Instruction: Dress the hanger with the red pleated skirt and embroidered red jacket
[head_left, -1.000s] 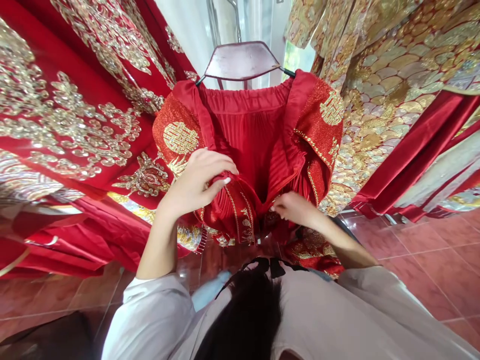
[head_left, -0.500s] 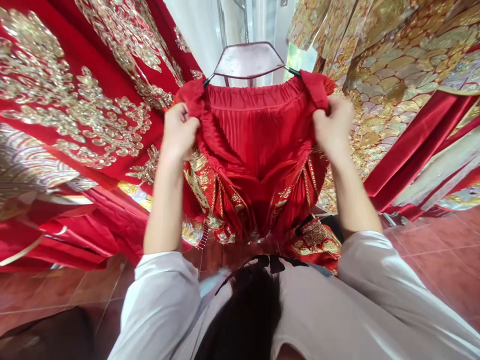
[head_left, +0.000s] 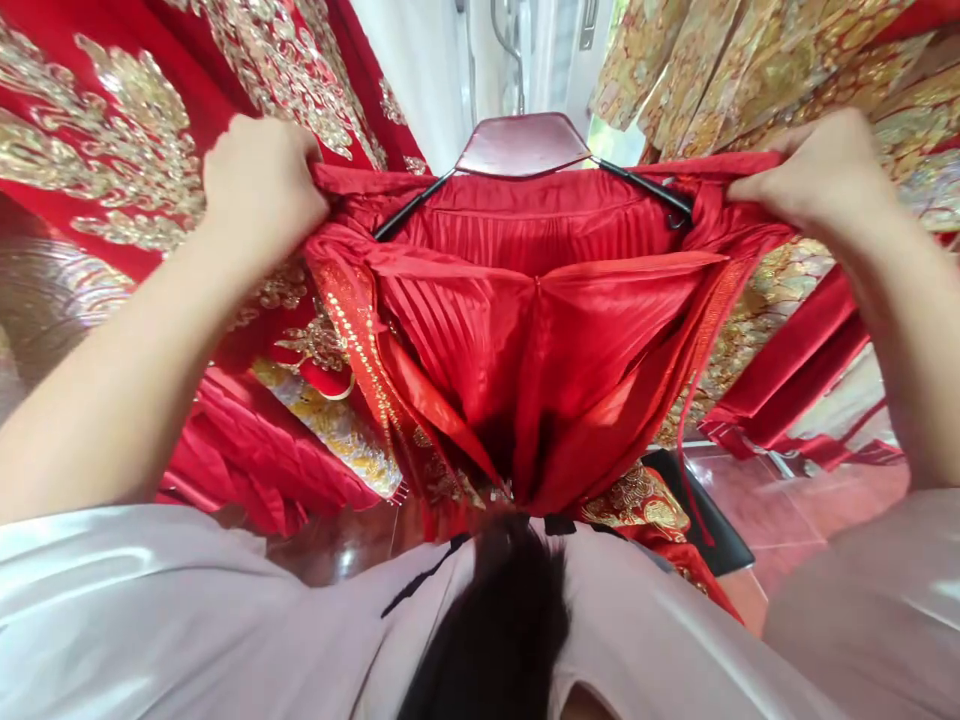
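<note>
A red pleated skirt point(head_left: 465, 330) hangs in front of me, its waist stretched wide between my two hands. My left hand point(head_left: 262, 180) is closed around the left end of its waistband. At the other end, my right hand point(head_left: 825, 180) pinches the waistband in closed fingers. Inside the waist opening sits a hanger point(head_left: 525, 145) with a pale pinkish centre plate and black arms; both arms lie within the fabric. Gold-trimmed red panels fall below the left side, and a thin red cord dangles at the right.
Red garments with gold beading point(head_left: 135, 110) hang close on the left, and gold scale-patterned garments point(head_left: 765, 80) on the right. A flat black object point(head_left: 705, 510) lies low by the reddish tiled floor point(head_left: 795, 500). Behind the hanger stands a metal rack bar point(head_left: 517, 75).
Both hands have moved apart, pulling the skirt's waist wider. The waist opening now spreads, exposing the hanger's black arms and the skirt's inside.
</note>
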